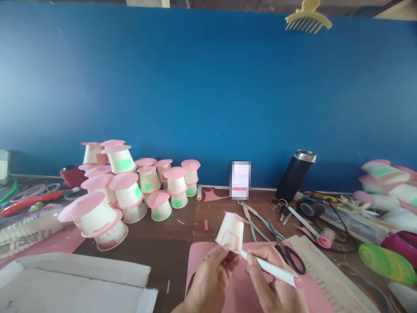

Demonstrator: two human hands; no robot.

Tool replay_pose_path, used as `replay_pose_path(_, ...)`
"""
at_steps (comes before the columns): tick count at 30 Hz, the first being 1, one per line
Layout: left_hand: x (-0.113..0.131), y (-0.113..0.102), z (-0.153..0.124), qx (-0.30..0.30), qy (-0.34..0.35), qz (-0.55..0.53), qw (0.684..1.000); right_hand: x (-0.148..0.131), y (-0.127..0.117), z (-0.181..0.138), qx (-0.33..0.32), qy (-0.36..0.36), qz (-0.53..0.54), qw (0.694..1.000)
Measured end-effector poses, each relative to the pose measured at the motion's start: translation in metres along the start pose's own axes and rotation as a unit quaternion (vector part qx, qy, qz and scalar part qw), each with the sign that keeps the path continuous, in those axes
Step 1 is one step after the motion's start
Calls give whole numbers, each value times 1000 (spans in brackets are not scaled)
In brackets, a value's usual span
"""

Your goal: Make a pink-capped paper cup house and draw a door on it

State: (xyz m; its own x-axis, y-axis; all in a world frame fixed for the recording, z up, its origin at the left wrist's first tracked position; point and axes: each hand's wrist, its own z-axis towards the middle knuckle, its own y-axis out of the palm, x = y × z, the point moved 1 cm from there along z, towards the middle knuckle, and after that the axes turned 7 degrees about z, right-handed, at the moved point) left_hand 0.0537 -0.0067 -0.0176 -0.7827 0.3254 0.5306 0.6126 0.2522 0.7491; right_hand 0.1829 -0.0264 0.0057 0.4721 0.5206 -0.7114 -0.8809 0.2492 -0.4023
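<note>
A white paper cup [230,232] is tilted upside down in my left hand [213,276], whose thumb and fingers pinch its rim. Red lines form a door-like outline on its side. My right hand [272,280] grips a white marker [276,269] with a pink-red end, its tip at the cup's lower edge. Beneath both hands lies a sheet of pink paper [243,298]. A small pink-red cap [206,225] rests on the table behind the cup. To the right of the cup are black-handled scissors [289,256].
Paper-cup houses with pink roofs [125,191] stand stacked at left, more [387,182] at right. An open white box [78,282] fills the front left. A black bottle [295,176] leans near the blue partition [208,95]. A green-capped marker [302,221] lies by a tape roll.
</note>
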Motion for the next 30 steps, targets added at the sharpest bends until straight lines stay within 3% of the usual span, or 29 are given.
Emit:
replay_pose_path(26,-3,-3,0,-30,10,28,999,11,0,-3,27,5,20,999)
replay_pose_path(30,-2,-2,-1,-56,19,33,998,13,0,-3,27,-1,8,1000)
